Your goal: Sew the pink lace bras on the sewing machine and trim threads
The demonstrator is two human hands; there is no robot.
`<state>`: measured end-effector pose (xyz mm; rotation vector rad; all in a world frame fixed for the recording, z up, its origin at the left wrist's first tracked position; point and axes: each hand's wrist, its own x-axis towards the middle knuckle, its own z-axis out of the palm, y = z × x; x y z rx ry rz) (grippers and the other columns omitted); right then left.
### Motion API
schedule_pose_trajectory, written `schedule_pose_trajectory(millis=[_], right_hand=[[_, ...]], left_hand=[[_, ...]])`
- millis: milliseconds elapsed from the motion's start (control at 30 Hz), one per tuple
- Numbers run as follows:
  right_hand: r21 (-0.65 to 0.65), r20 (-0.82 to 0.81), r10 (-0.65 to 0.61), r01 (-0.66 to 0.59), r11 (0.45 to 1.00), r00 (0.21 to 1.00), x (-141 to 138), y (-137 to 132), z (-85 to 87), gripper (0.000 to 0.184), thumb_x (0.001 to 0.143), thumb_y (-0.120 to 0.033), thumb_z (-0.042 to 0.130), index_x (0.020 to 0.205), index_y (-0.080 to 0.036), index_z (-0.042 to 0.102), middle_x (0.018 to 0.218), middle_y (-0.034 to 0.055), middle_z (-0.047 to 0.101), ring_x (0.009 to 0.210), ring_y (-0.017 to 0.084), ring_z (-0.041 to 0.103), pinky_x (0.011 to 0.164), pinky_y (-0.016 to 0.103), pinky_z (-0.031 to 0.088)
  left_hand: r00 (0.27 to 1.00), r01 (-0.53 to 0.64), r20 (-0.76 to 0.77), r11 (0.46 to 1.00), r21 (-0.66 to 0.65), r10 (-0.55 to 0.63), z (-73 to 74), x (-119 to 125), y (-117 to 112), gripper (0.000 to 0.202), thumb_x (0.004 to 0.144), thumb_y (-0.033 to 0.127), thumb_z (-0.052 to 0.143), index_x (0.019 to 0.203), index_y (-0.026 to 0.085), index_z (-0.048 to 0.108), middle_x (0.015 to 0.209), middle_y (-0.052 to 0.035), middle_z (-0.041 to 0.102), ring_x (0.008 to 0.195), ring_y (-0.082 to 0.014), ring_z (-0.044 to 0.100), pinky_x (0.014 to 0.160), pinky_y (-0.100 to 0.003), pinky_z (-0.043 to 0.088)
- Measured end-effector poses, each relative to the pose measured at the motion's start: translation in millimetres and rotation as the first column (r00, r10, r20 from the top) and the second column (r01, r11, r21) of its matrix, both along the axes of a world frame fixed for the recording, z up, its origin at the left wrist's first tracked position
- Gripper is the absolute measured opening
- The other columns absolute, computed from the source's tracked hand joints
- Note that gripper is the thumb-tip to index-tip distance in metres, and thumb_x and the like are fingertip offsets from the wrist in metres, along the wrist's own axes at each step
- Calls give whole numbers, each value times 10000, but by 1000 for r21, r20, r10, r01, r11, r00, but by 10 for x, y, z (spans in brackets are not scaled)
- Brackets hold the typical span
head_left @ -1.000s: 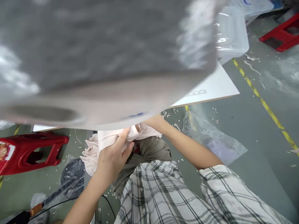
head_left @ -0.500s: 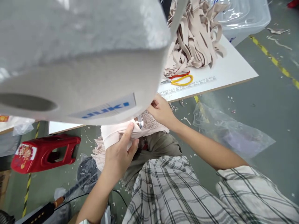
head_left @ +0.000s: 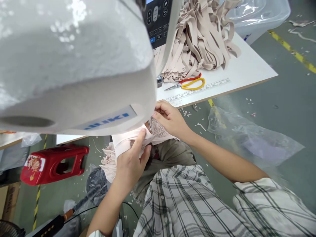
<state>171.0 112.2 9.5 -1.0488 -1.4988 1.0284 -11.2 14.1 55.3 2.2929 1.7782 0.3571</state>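
A pale pink garment piece (head_left: 123, 142) with a lace panel (head_left: 160, 130) lies under the front of a white sewing machine head (head_left: 111, 95). My left hand (head_left: 132, 161) holds the plain fabric on the left, index finger extended on top and thumb apart from it. On the right, my right hand (head_left: 170, 118) has its fingers bent together at the edge of the lace, partly behind the machine head. The needle area is hidden by the machine. More pink fabric (head_left: 109, 161) hangs in a bunch to the left of my left hand.
Thread snips (head_left: 192, 84) and a clear ruler (head_left: 209, 86) lie on the white table (head_left: 251, 69). Beige fabric strips (head_left: 207, 39) are heaped behind them, beside a clear plastic bin (head_left: 261, 16). A control panel (head_left: 159, 23) stands behind the machine. A red stool (head_left: 54, 164) is at left.
The view has shifted, so the control panel and the snips' blades now show more. Both hands stay on the garment piece, and my right fingers have shifted slightly over the lace.
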Motion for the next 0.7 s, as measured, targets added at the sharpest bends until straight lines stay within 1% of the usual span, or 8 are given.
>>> schedule_pose_trajectory(millis=[133, 200, 267, 400, 500, 567, 633, 700], right_hand=[[-38, -41, -6, 4, 999, 999, -8, -60, -3, 157, 942, -365, 558, 953, -226, 630, 992, 40, 629, 897, 180, 589, 802, 329, 473], [-63, -68, 0, -4, 998, 998, -23, -104, -8, 152, 937, -356, 557, 966, -226, 631, 1015, 43, 633, 908, 180, 598, 802, 329, 479], [-111, -102, 6, -17, 994, 995, -49, -155, -13, 153, 922, -349, 568, 982, -219, 622, 1012, 41, 633, 880, 170, 600, 774, 315, 479], [-239, -193, -7, -40, 970, 981, -118, -265, -16, 225, 883, -378, 605, 1031, -211, 577, 938, 21, 633, 788, 150, 595, 671, 277, 456], [-252, -185, -4, -44, 967, 983, -138, -389, -31, 303, 860, -400, 637, 1084, -213, 555, 995, 33, 632, 839, 164, 596, 692, 283, 458], [-248, -161, 3, -43, 968, 987, -115, -513, -52, 321, 849, -393, 658, 1098, -210, 569, 1052, 47, 628, 896, 178, 592, 747, 302, 467], [-275, -181, 29, -79, 958, 983, -58, -659, -68, 247, 878, -386, 632, 1047, -209, 604, 1007, 39, 632, 889, 180, 588, 758, 305, 466], [-306, -232, 43, -115, 945, 972, 27, -797, -68, 193, 913, -392, 592, 949, -207, 632, 907, 19, 627, 841, 172, 580, 738, 293, 459]], left_hand=[[1000, 7, 5, 1000, 21, -7, -34, -8, -32, 507, 971, 344, 530, 1458, 243, 435, 1094, -70, 727, 749, -151, 685, 567, -209, 451], [1000, 7, 14, 998, 59, -8, -52, -17, -61, 579, 968, 365, 531, 1499, 221, 352, 1263, -128, 670, 895, -202, 704, 654, -248, 508], [1000, -19, 19, 998, 64, 18, -62, -24, -85, 695, 962, 409, 537, 1545, 183, 234, 1381, -193, 585, 974, -250, 701, 707, -298, 537], [995, -93, 17, 996, 0, 93, -69, -31, -102, 840, 955, 472, 531, 1571, 113, 87, 1332, -256, 597, 865, -283, 721, 646, -329, 535], [995, -100, 2, 995, -19, 100, -118, 29, -154, 849, 965, 473, 504, 1573, 108, 38, 1368, -284, 559, 705, -249, 717, 564, -323, 517], [997, -77, 6, 997, 3, 77, -192, 129, -253, 851, 969, 452, 499, 1575, 117, 5, 1416, -299, 511, 702, -245, 722, 542, -318, 520], [999, -5, 42, 999, 41, 3, -277, 263, -398, 867, 963, 419, 519, 1578, 125, -17, 1468, -303, 452, 839, -275, 736, 599, -324, 553], [991, 75, 108, 997, 34, -78, -335, 381, -550, 884, 949, 391, 549, 1580, 121, -8, 1493, -297, 424, 997, -307, 714, 689, -341, 578]])
